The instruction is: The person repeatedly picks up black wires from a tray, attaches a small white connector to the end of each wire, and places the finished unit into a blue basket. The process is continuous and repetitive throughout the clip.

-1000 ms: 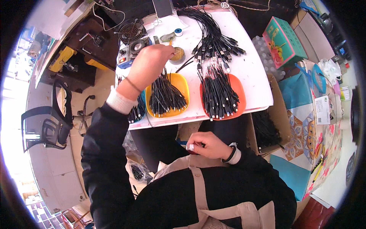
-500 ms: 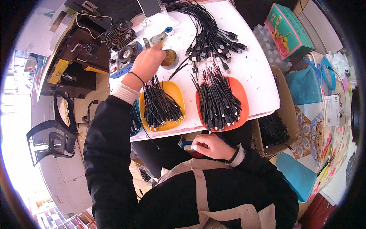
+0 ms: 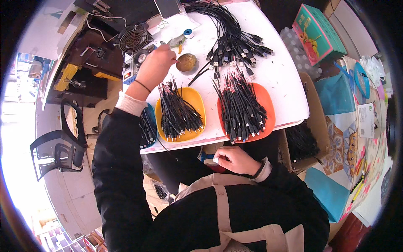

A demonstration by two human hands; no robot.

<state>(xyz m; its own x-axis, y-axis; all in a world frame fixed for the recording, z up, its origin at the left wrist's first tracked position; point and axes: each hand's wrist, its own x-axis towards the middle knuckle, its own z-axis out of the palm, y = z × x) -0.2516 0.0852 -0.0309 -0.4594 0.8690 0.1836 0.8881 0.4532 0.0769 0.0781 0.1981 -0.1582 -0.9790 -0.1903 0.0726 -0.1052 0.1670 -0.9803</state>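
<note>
Seemingly mid-dip, needing steady aim next, the left hand [image 3: 158,62] bunches, closure and contents unclear, left of the round grey tin of amber paste [image 3: 196,66] on the white worktop [image 3: 283,92], the right hand [image 3: 238,161] curling nearer, contents hidden.

Yellow tray [image 3: 198,101], orange-red tray [image 3: 267,101], blue tray [image 3: 151,112]. Cables [image 3: 180,115] black. Table [image 3: 289,94] white. Spool [image 3: 188,33] blue and white. Carton [image 3: 321,38] green, pink edges. Tablecloth [image 3: 369,182] pale, red floral print. Sleeves [image 3: 119,168] black, cuffs [image 3: 131,104] cream.
</note>
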